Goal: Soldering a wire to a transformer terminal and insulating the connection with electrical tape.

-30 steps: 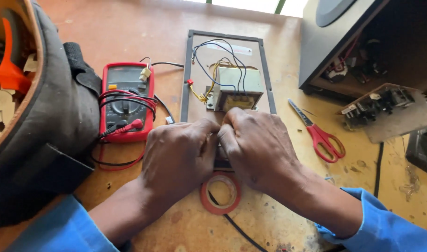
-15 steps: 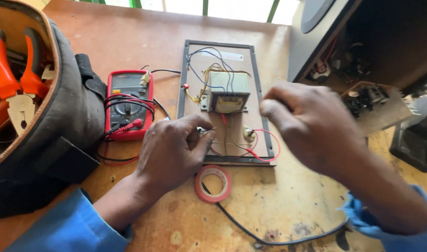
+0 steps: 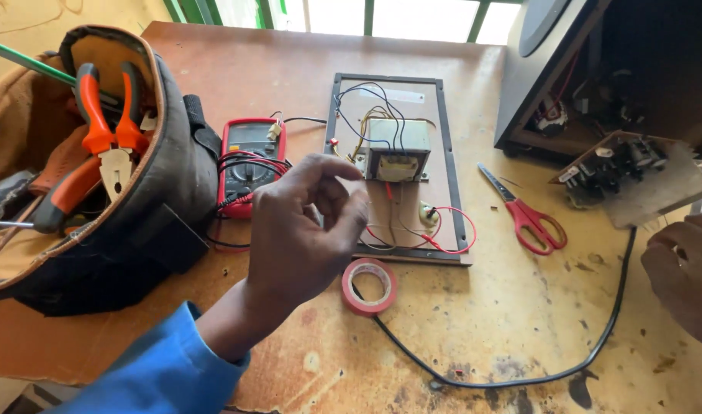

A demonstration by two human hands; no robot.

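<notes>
Both hands (image 3: 309,230) loosely curled, empty.

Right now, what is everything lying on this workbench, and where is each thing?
Board with transformer: one, brown board, grey frame, centre back.
Wires: several, red, black and yellow, on the board.
Tape roll: one, red, just in front of the board.
Multimeter: one, red and black, left of the board, leads coiled on it.
Tool bag: one, black and tan, far left.
Pliers: one pair, orange handles, in the bag.
Scissors: one pair, red handles, right of the board.
Cable: one, black, curving across the front.
Cabinet: one, dark, back right.
Left hand: raised before the board, empty.
Right hand: right edge.
</notes>
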